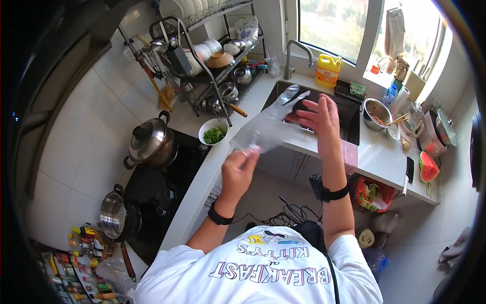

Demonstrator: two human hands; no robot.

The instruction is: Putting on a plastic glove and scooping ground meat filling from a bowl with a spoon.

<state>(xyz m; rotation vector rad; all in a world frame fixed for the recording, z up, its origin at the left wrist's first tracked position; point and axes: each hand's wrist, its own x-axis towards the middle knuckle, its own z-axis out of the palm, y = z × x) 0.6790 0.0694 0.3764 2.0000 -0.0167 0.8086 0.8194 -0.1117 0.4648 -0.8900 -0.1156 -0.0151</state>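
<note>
My left hand (240,168) pinches the lower edge of a clear plastic bag (262,125), which stretches up and to the right in the air. The bag is thin, crumpled and partly blurred. To its right, my right hand (322,123) is raised with its fingers apart, close to the bag's upper end, and I see nothing in its grasp. Behind the bag and this hand lies a dark sink (348,127) with a grey tap (302,47). Left of the bag, on the counter, is a white bowl (203,127) of chopped greens (214,135).
A lidded steel pot (150,142) and a steamer pot (113,214) stand on the black hob (182,152). A dish rack (212,78) fills the corner. Right of the sink are a metal bowl (367,114) with chopsticks, a cleaver (408,171) and cut watermelon (429,167). Cables (294,212) hang below.
</note>
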